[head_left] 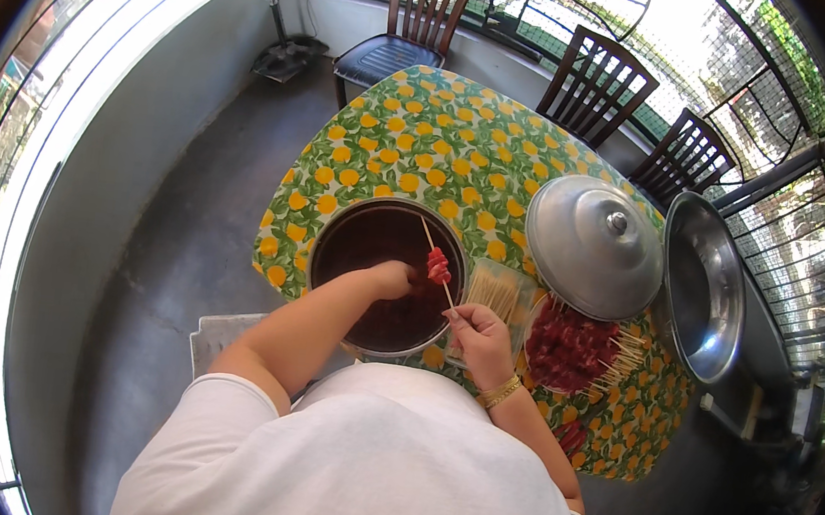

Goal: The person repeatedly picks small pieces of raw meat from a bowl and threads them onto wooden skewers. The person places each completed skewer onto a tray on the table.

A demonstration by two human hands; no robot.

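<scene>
My right hand (480, 343) pinches the lower end of a thin wooden skewer (427, 229), held slanted over the right side of a large round pot (330, 239). Several pieces of red raw meat (439, 265) are threaded around the skewer's middle, and its tip is bare. My left hand (392, 280) reaches down into the pot, its fingers hidden among the dark contents, so whether they grip anything does not show. Just right of the pot lies a clear plastic container (527, 295) of bare skewers (492, 294), partly behind my right hand. Beyond it sits a heap of skewered red meat (569, 346), sticks pointing right.
A domed metal lid (590, 241) rests behind the meat heap, beside a wide metal basin (706, 288) tilted on its side. The lemon-patterned tablecloth (417, 122) covers the table. Dark wooden chairs (599, 88) stand along the far side, and a stand fan (288, 55) stands far left.
</scene>
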